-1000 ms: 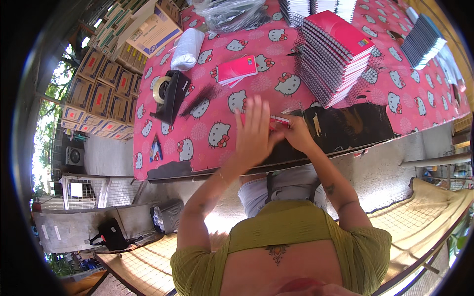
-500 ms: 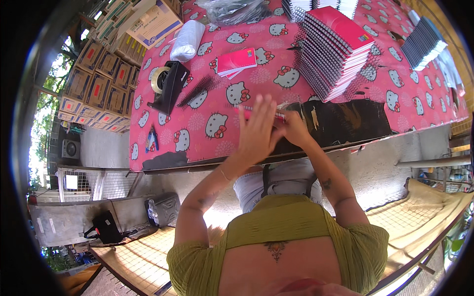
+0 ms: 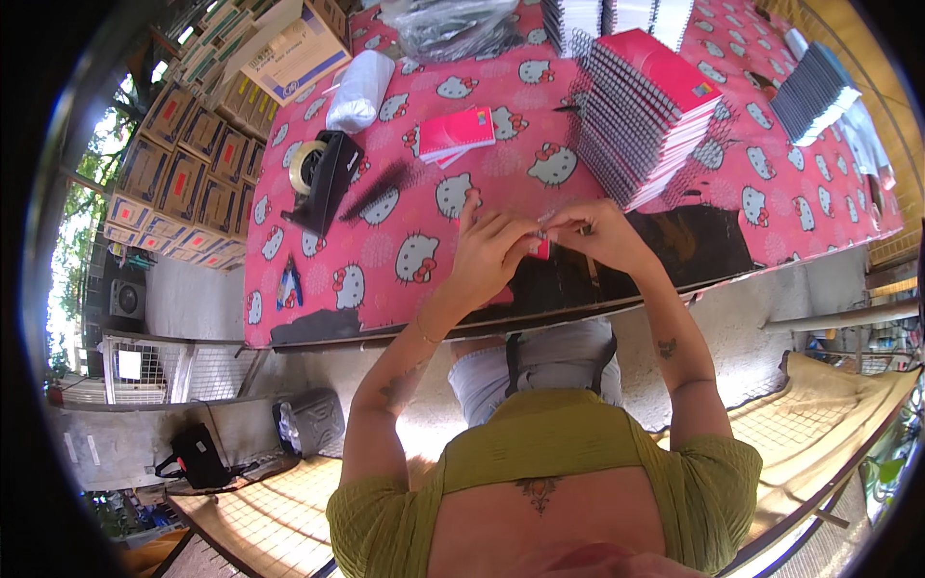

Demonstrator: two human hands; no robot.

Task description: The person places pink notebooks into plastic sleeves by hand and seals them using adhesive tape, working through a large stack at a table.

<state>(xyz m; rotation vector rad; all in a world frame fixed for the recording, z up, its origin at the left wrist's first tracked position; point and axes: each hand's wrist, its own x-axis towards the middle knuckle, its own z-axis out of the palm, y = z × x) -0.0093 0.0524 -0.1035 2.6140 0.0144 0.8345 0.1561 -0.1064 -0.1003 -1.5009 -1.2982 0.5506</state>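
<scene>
My left hand [image 3: 487, 252] is over the table's near edge, closed around a small red notebook [image 3: 541, 249]. Its index finger sticks up while the other fingers bend inward. Most of the notebook is hidden behind that hand. From the right, my right hand [image 3: 605, 234] meets it with thumb and fingers pinched at the notebook's top edge; what lies in the pinch is too small to make out. Beyond my hands lie small red notebooks [image 3: 455, 133] and a black wire binding coil [image 3: 378, 191]. A tall stack of red spiral notebooks [image 3: 650, 120] stands to the right.
A black tape dispenser [image 3: 332, 183] and blue-handled pliers [image 3: 290, 284] sit on the left of the pink patterned tablecloth [image 3: 385, 289]. Behind are a white plastic roll [image 3: 360, 91] and clear plastic bags [image 3: 453, 29]. Dark notebooks [image 3: 817, 94] are far right; cartons [image 3: 178, 159] are stacked left.
My left hand has gone from a flat, outstretched palm on the notebook to bent fingers gripping it. My right hand has risen slightly and now pinches at its top edge.
</scene>
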